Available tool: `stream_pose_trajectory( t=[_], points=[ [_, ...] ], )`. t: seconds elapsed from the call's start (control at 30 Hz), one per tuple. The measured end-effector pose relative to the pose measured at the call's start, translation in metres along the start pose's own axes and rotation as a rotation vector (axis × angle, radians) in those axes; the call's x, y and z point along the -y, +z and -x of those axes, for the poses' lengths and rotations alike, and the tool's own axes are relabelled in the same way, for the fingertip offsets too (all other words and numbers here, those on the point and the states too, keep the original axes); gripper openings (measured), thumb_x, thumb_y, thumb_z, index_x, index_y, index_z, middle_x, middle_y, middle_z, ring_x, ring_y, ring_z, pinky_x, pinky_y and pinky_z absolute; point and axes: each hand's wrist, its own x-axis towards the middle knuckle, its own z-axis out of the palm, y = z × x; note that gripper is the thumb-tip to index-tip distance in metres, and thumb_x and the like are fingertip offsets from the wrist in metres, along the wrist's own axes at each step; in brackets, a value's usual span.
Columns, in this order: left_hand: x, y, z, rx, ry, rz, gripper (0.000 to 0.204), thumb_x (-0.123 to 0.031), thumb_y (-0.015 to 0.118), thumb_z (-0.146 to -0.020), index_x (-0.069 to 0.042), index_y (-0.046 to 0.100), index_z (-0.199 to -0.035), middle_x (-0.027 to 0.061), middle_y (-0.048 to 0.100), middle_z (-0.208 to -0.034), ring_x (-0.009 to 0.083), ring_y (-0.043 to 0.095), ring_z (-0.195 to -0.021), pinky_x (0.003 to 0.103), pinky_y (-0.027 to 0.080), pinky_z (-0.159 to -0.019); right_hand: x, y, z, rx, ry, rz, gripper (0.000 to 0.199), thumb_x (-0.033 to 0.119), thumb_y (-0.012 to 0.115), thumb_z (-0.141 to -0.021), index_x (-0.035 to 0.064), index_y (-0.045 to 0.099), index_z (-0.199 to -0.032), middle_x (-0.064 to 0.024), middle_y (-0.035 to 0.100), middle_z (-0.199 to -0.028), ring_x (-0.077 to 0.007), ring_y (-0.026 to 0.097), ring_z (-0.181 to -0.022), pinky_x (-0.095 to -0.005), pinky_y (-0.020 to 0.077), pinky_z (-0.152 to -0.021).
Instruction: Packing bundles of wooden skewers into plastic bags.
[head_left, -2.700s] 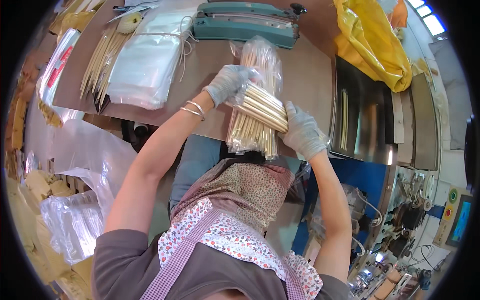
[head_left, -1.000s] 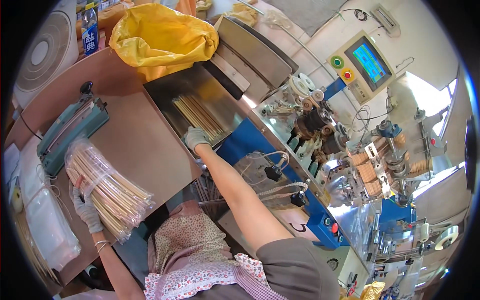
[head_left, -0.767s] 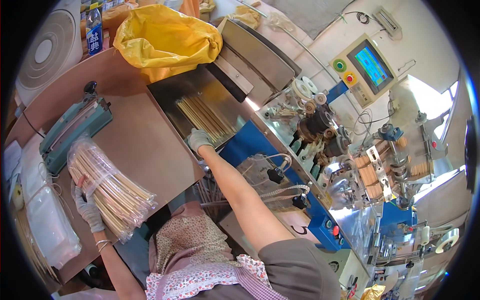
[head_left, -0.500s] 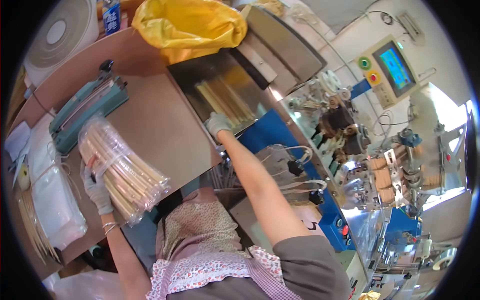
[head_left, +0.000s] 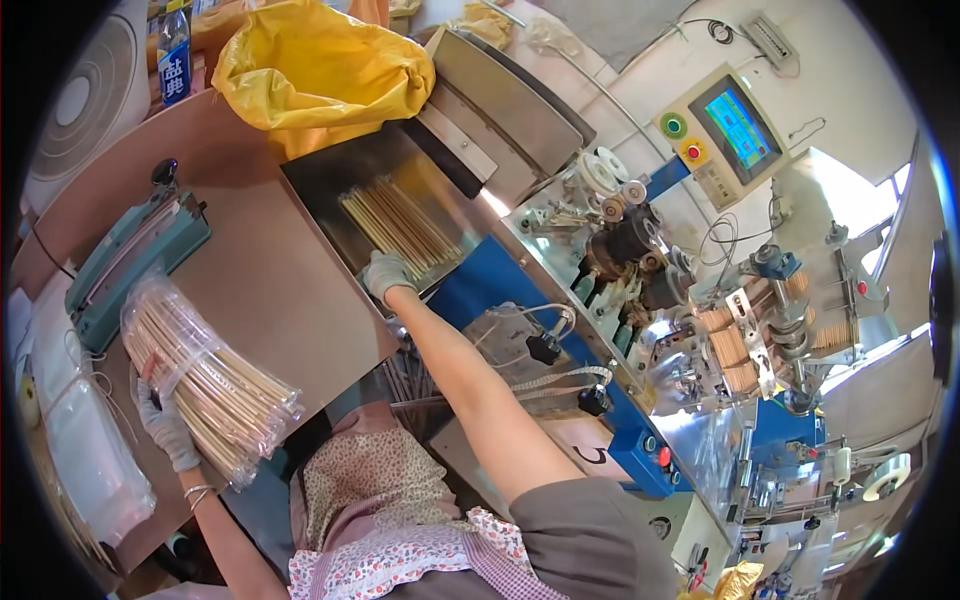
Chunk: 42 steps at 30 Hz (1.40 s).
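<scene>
At the left, a clear plastic bag of pale chopsticks (head_left: 205,375) lies tilted over the table's near edge. My gloved left hand (head_left: 165,425) grips its left side, with some fingers hidden behind the bag. A loose row of chopsticks (head_left: 400,225) rests slantwise in a shallow metal tray (head_left: 315,170) ahead of me. At their near ends is my gloved right hand (head_left: 388,277), touching them by the tray's near edge. Its fingers are bunched and partly hidden, so I cannot tell whether it grips any.
A teal bag sealer (head_left: 135,265) stands on the brown table (head_left: 270,270), beside a stack of clear bags (head_left: 95,450). Beyond the tray is a yellow bag-lined bin (head_left: 320,75). Machinery with rollers (head_left: 625,240) and a control screen (head_left: 740,125) fill the right.
The whole view has shifted, so the scene sits farther left. My left hand stays on the bag and my right hand stays by the row of chopsticks, which now looks sharper.
</scene>
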Motion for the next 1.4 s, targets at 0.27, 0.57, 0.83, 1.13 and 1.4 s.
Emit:
stream_pose_trajectory(
  t=[0.27,0.57,0.83,1.13,1.4],
  points=[
    [0.002,0.005,0.000,-0.008,-0.008,0.027,0.037,-0.017,0.064,-0.087,-0.004,0.059,-0.121,0.0100,0.044,-0.136,0.0217,0.041,-0.125,0.032,0.030,-0.108,-0.008,0.008,-0.012,0.009,0.014,-0.011,0.037,0.027,0.055,-0.085,0.0079,0.056,-0.118,-0.0209,0.049,-0.127,-0.0369,0.048,-0.120,-0.0466,0.0409,-0.097],
    [-0.006,0.015,-0.001,0.009,0.007,0.034,0.037,-0.016,0.063,-0.087,-0.004,0.059,-0.122,0.0098,0.044,-0.135,0.0219,0.040,-0.126,0.032,0.030,-0.109,-0.040,0.033,-0.043,-0.059,-0.067,0.064,0.032,0.026,0.053,-0.086,0.0081,0.056,-0.112,-0.0221,0.052,-0.121,-0.0379,0.052,-0.113,-0.0467,0.0427,-0.093],
    [0.002,0.003,0.000,-0.035,-0.013,0.043,0.037,-0.013,0.065,-0.084,-0.004,0.061,-0.119,0.0107,0.041,-0.136,0.0231,0.040,-0.126,0.033,0.030,-0.109,-0.005,0.020,-0.015,-0.148,-0.050,0.015,0.026,0.027,0.056,-0.086,0.0079,0.060,-0.102,-0.0258,0.057,-0.112,-0.0401,0.057,-0.104,-0.0473,0.0454,-0.087],
    [-0.004,0.003,0.001,-0.027,-0.020,0.003,0.035,-0.014,0.064,-0.084,-0.003,0.061,-0.118,0.0100,0.042,-0.134,0.0224,0.041,-0.125,0.033,0.031,-0.107,-0.007,0.009,-0.008,-0.135,-0.083,0.022,0.026,0.027,0.057,-0.085,0.0064,0.062,-0.100,-0.0254,0.063,-0.102,-0.0409,0.059,-0.100,-0.0481,0.0463,-0.086],
    [0.003,-0.008,0.000,-0.029,-0.011,-0.004,0.036,-0.012,0.063,-0.084,-0.004,0.061,-0.119,0.0116,0.044,-0.132,0.0229,0.041,-0.124,0.033,0.032,-0.106,0.007,0.005,-0.012,-0.124,-0.158,0.085,0.023,0.022,0.058,-0.081,0.0057,0.069,-0.094,-0.0253,0.065,-0.097,-0.0384,0.063,-0.096,-0.0458,0.0494,-0.084]
  ],
)
